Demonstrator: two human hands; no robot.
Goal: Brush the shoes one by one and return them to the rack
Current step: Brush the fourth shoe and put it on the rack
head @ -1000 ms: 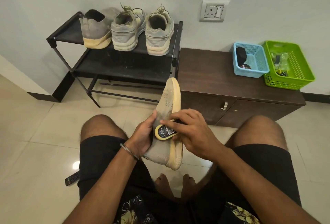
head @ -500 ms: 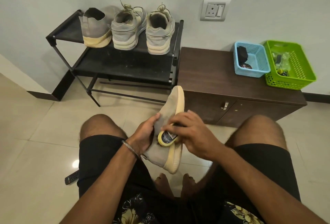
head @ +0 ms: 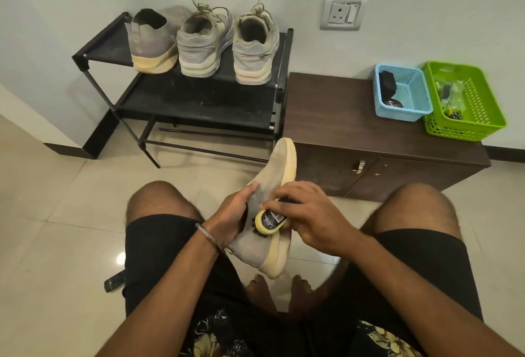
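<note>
Fig.: shoe (head: 272, 186) held between knees, toe up, gripped at collar by L hand (head: 234, 214); brush (head: 270, 221) pinched by R hand (head: 309, 214), bristles on upper. Risk: hard strokes w/ a one-handed hold could twist shoe loose.

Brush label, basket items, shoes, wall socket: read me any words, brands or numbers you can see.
No text is readable.
Brush: dark label with white print, too blurred.
Round tin in the blue basket: lettering too small.
Shoes on the rack, wall socket: nothing legible.
</note>
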